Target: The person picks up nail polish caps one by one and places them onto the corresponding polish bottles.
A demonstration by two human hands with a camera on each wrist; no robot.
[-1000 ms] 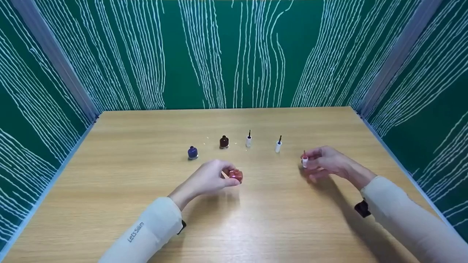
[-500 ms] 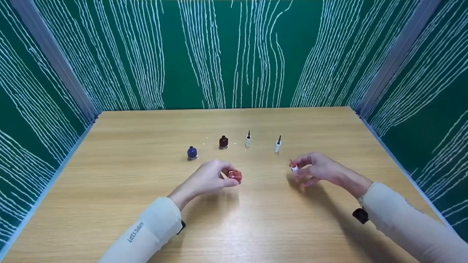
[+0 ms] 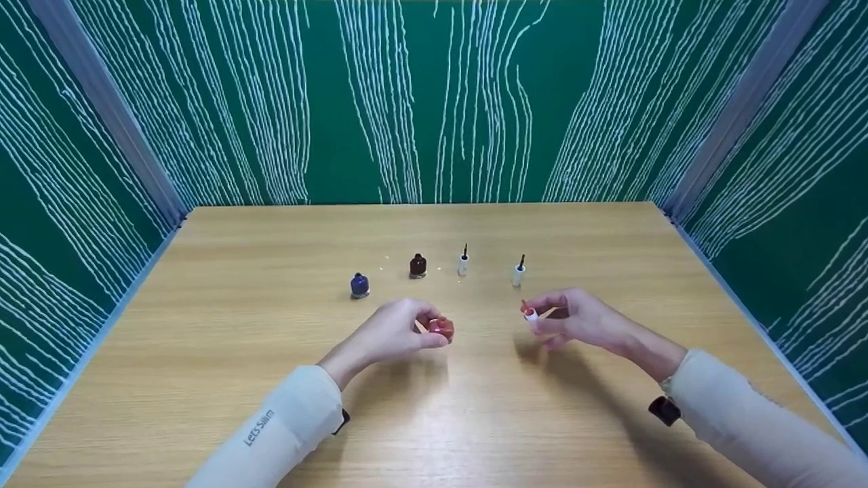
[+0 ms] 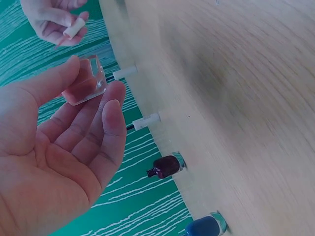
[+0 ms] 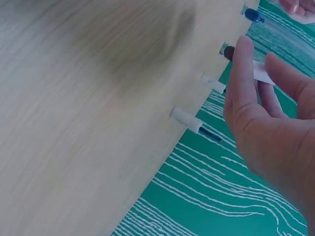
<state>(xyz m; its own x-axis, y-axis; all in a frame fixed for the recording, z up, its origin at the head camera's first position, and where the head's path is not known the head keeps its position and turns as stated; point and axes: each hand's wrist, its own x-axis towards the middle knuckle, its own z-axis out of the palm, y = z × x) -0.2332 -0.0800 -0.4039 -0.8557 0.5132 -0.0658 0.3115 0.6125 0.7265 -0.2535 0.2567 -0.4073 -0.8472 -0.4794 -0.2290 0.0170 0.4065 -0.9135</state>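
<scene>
My left hand [image 3: 390, 332] pinches a small glass nail polish bottle [image 4: 84, 83] of coral-red polish between thumb and fingers, low over the table. To its right, my right hand [image 3: 576, 317] holds a white nail polish cap [image 3: 531, 315] with its red-coated brush pointing up and to the left. In the left wrist view that cap [image 4: 75, 28] shows between thumb and fingers. A gap separates the cap from the red bottle. The red bottle's neck is uncapped, and my left fingers hide part of its body.
Beyond my hands stand an uncapped blue bottle [image 3: 359, 286] and a dark brown-red bottle [image 3: 418, 266]. Two white caps, a farther one [image 3: 463, 263] and a nearer one [image 3: 519, 272], stand brush-up. Tiny pale specks lie around them. Green patterned walls edge the wooden table [image 3: 271, 230].
My right hand has moved left with the white cap, closer to the red bottle, and its brush now leans left. My left hand stays in place with the bottle.
</scene>
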